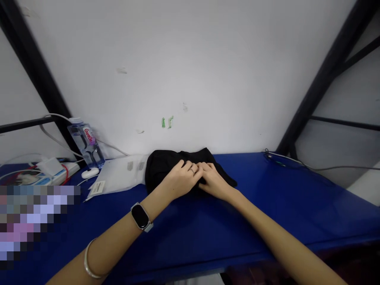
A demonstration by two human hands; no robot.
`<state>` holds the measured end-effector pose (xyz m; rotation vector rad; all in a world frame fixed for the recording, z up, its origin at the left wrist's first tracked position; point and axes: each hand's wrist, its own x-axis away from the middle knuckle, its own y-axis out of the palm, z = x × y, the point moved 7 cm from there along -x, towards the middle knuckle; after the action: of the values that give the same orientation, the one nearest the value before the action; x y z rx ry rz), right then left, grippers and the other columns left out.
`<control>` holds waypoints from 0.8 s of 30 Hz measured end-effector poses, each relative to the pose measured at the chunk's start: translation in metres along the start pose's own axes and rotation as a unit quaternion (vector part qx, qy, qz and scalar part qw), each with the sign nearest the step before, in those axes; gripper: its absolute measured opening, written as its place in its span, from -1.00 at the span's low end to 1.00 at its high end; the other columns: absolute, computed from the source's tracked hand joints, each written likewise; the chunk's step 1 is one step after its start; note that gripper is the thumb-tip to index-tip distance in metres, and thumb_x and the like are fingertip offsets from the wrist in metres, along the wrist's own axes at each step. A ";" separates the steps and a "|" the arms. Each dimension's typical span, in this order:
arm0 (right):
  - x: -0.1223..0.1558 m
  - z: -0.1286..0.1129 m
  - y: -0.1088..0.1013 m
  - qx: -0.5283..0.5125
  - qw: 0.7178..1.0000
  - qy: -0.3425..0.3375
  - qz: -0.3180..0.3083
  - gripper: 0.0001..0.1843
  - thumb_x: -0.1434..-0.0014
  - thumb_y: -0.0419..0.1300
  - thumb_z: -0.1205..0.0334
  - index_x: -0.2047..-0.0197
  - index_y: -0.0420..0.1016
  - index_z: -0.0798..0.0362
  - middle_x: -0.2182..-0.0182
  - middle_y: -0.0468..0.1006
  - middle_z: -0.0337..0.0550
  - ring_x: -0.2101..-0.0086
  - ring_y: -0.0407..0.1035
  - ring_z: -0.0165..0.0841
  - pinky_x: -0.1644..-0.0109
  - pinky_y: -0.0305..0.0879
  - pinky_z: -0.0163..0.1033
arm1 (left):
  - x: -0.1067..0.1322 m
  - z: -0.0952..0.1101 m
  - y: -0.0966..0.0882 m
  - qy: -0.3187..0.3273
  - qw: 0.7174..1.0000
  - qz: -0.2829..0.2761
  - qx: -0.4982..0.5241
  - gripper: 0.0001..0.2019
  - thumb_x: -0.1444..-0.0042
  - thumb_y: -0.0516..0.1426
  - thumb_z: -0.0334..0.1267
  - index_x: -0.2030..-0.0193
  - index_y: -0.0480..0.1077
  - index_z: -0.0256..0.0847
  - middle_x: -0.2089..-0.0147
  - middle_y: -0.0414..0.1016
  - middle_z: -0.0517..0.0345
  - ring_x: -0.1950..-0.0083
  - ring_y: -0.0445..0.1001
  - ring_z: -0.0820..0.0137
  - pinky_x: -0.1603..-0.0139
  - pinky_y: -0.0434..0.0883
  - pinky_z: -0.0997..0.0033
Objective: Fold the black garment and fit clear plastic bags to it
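Note:
A dark, soft black cloth (162, 164) lies bunched on the blue tabletop, close to the wall; whether it is a garment or a bag I cannot tell. Over its middle, my left hand (181, 180) has its fingers curled down onto the fabric, with a ring on one finger. My right hand (216, 183) meets it from the other side, fingers bent around the same cloth. The two hands touch at the fingertips. Below them, part of the cloth is hidden.
Left of the cloth lie a translucent plastic bag (118, 174) with labels and a white round-ended object (90, 172). A clear bottle (86, 142) leans there, near a power strip (56, 174) with cables. A thin cable (285, 157) runs along the right. Black frame posts (311, 91) flank the table.

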<state>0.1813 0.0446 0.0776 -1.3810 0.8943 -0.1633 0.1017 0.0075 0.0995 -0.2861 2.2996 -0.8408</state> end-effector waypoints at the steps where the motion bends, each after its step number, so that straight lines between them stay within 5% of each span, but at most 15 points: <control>1: 0.001 0.003 0.000 0.022 1.000 0.006 -0.016 -0.64 -0.09 0.22 0.33 0.00 0.40 0.08 0.02 0.42 0.06 0.01 0.28 -0.12 -0.08 0.15 0.05 | 0.001 0.003 0.006 -0.002 1.000 -0.019 0.010 -0.64 -0.25 -0.06 -0.36 -0.16 0.28 -0.36 0.08 0.50 -0.12 0.12 0.46 0.20 0.14 0.30 0.19; 7: 0.013 0.026 -0.001 0.039 0.990 0.068 -0.116 -0.28 -0.01 0.32 -0.03 -0.20 0.28 -0.01 -0.05 0.41 0.08 -0.06 0.26 0.02 -0.08 0.11 0.17 | 0.009 0.016 0.024 0.058 0.991 -0.107 0.055 -0.75 -0.23 -0.03 -0.38 0.03 0.38 -0.35 0.24 0.53 -0.03 0.26 0.49 0.27 0.23 0.27 0.25; 16: 0.009 0.020 -0.005 0.047 0.991 0.060 -0.113 -0.40 -0.02 0.32 0.09 -0.13 0.35 0.00 0.09 0.51 0.00 0.09 0.40 -0.09 -0.01 0.17 0.02 | 0.004 0.035 0.021 0.135 0.983 -0.125 0.008 -0.75 -0.28 -0.06 -0.41 0.07 0.39 -0.44 0.27 0.56 -0.12 0.33 0.52 0.29 0.35 0.25 0.30; 20: 0.007 0.018 -0.010 0.030 0.993 0.065 -0.091 -0.46 -0.01 0.24 0.33 -0.10 0.36 -0.05 0.11 0.50 -0.06 0.19 0.42 -0.19 0.10 0.25 -0.10 | -0.001 0.024 0.018 0.077 0.988 -0.123 0.057 -0.81 -0.23 -0.02 -0.45 0.15 0.41 -0.38 0.30 0.56 -0.08 0.35 0.53 0.31 0.31 0.29 0.31; 24: 0.003 0.016 -0.021 -0.023 0.998 0.050 -0.020 -0.35 0.03 0.08 0.50 -0.15 0.28 -0.08 0.03 0.44 -0.08 0.08 0.37 -0.20 0.06 0.28 -0.12 | 0.002 -0.013 0.020 -0.063 0.977 -0.139 0.147 -0.77 -0.22 -0.04 -0.43 0.08 0.39 -0.31 0.37 0.54 -0.01 0.39 0.53 0.29 0.38 0.32 0.35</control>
<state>0.2013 0.0505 0.0943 -1.4442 0.9597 -0.2453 0.0919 0.0283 0.0936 -0.5198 2.0120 -1.2500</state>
